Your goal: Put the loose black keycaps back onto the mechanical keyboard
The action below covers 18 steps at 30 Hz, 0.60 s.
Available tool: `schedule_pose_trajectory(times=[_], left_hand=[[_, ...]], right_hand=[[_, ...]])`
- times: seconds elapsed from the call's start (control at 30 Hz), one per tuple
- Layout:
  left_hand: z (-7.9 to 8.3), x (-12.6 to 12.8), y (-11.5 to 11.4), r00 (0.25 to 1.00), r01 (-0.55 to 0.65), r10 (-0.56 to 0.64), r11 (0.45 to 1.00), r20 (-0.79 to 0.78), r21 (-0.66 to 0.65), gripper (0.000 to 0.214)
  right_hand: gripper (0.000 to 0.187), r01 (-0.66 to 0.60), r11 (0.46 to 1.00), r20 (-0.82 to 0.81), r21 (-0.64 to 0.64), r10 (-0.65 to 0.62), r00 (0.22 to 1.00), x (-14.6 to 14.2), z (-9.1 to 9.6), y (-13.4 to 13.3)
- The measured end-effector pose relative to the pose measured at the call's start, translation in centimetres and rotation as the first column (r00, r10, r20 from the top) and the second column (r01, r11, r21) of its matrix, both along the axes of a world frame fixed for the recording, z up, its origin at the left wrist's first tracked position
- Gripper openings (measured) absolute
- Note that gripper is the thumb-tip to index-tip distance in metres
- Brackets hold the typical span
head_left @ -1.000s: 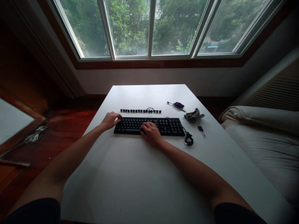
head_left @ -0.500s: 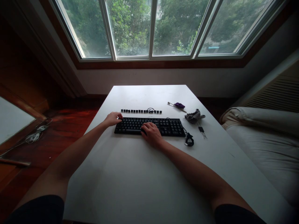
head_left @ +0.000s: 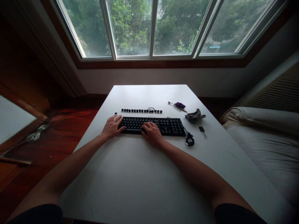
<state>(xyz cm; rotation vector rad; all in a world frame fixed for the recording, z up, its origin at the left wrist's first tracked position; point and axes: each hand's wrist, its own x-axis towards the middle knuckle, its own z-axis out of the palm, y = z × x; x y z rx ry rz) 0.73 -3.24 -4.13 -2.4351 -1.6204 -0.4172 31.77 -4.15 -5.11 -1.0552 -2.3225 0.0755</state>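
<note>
A black keyboard (head_left: 170,127) lies across the white table (head_left: 140,180). My left hand (head_left: 112,127) rests over its left end, fingers stretched apart and the thumb reaching along the near edge, holding nothing. Just beyond those fingertips sits a single black keycap (head_left: 116,113). My right hand (head_left: 153,133) lies on the middle of the keyboard, its fingers bent over the keys and its thumb near the front edge; nothing is gripped in it. Behind the keyboard runs a row of loose black keycaps (head_left: 135,110), with a thin wire tool (head_left: 151,109) among them.
Right of the keyboard are its coiled cable (head_left: 189,140), a grey crumpled cloth (head_left: 195,116) and a small black item with a clear end (head_left: 201,129). Farther back lie a purple object (head_left: 179,105) and a thin stick. A pale couch (head_left: 254,143) stands beside the table.
My left hand has moved from the keyboard's top left corner toward me, its fingers spreading. A keycap now shows beyond it. My right hand has stayed in place.
</note>
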Motion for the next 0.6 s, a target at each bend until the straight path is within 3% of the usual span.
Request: schedule_pose_trajectory(times=[0.17, 0.4, 0.5, 0.6], left_hand=[[-0.2, 0.3, 0.0, 0.998, -0.004, 0.005, 1.000, -0.058, 0.009, 0.074], [-1.0, 0.6, 0.1, 1.000, 0.009, -0.009, 1.000, -0.023, 0.010, 0.072], [-1.4, -0.1, 0.9, 0.999, -0.003, 0.002, 1.000, 0.051, 0.017, 0.060], [-1.5, -1.8, 2.8, 0.971, -0.127, 0.115, 0.991, 0.208, 0.044, 0.047]], right_hand=[[0.018, 0.004, 1.000, -0.005, 0.002, -0.004, 1.000, -0.1, -0.2, 0.1], [0.019, 0.013, 1.000, -0.017, 0.000, -0.013, 1.000, -0.2, -0.3, 0.0], [0.020, 0.008, 1.000, -0.011, 0.003, -0.007, 1.000, -0.2, -0.1, 0.0], [0.019, 0.002, 1.000, -0.004, 0.010, -0.002, 1.000, -0.1, 0.0, -0.1]])
